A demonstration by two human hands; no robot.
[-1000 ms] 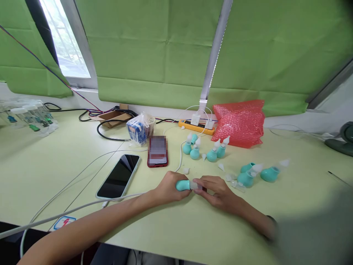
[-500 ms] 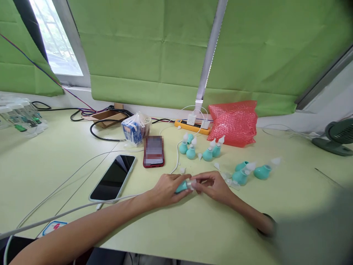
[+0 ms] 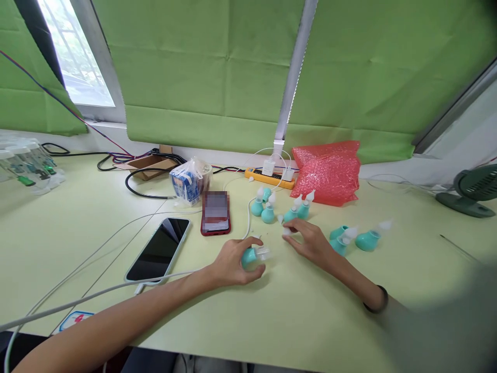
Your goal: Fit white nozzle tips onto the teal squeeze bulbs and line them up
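Observation:
My left hand [image 3: 233, 264] is curled around a teal squeeze bulb [image 3: 248, 257], which lies on its side with a clear plastic collar [image 3: 263, 253] pointing right. To the right, my right hand [image 3: 312, 243] pinches a small white tip [image 3: 286, 231] between thumb and fingers, just above the table. Another small white tip [image 3: 280, 219] lies beyond those fingertips. Several teal bulbs with pointed whitish nozzles stand behind, among them one bulb [image 3: 267, 215] and another [image 3: 290, 215]. Right of my right hand, a teal bulb [image 3: 367, 240] leans with its nozzle outward.
Two phones, a black-screened one [image 3: 159, 251] and a red-cased one [image 3: 215, 213], lie left of centre. A white cable [image 3: 97, 299] crosses my left forearm. At the back are an orange power strip [image 3: 267, 177], a red bubble-wrap bag [image 3: 328, 173] and a wrapped blue box [image 3: 188, 184]. A fan [image 3: 469, 191] stands right.
My right hand has left the collar and moved up and right, and now pinches a small white tip. My left hand has shifted slightly left, its fingers more spread around the bulb.

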